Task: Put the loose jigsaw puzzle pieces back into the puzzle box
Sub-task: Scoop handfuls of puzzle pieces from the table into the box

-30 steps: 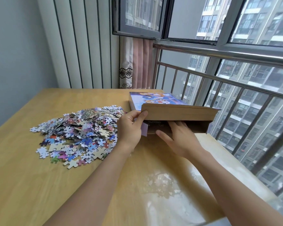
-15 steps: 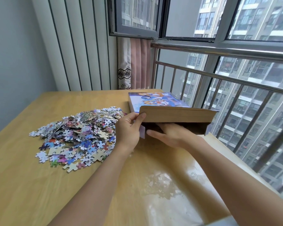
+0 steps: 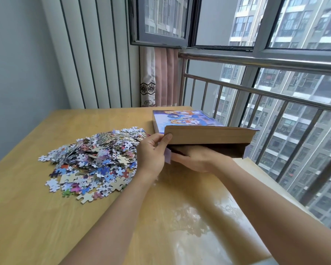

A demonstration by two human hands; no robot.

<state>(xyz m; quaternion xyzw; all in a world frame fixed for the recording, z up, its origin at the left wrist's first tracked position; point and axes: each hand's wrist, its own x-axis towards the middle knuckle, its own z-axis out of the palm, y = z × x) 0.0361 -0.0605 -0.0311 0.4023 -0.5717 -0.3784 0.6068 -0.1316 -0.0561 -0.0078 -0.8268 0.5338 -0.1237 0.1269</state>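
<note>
Hundreds of loose jigsaw puzzle pieces [image 3: 96, 159] lie heaped on the left half of the wooden bench [image 3: 27, 217], many colour side up, a few showing plain cardboard backs; single pieces have strayed to the near and left edges of the heap. Just right of the heap, the left hand [image 3: 151, 152] holds the near left corner of the puzzle box flap [image 3: 208, 134]: the thumb presses on the brown underside of the flap and the fingers curl behind it, so this grip is closed on the flap and keeps it lifted. The puzzle box [image 3: 183, 117] lies flat toward the far right of the bench, its printed cartoon lid facing up, its near end open and dark. The right hand [image 3: 195, 159] reaches into that opening with the palm turned up; its fingers go out of sight under the flap, so how its grip stands, and whether it has hold of anything, cannot be told. Farther right, beyond the bench edge, a metal railing [image 3: 275, 96] runs along the window [image 3: 304, 22], with apartment blocks outside.
</note>
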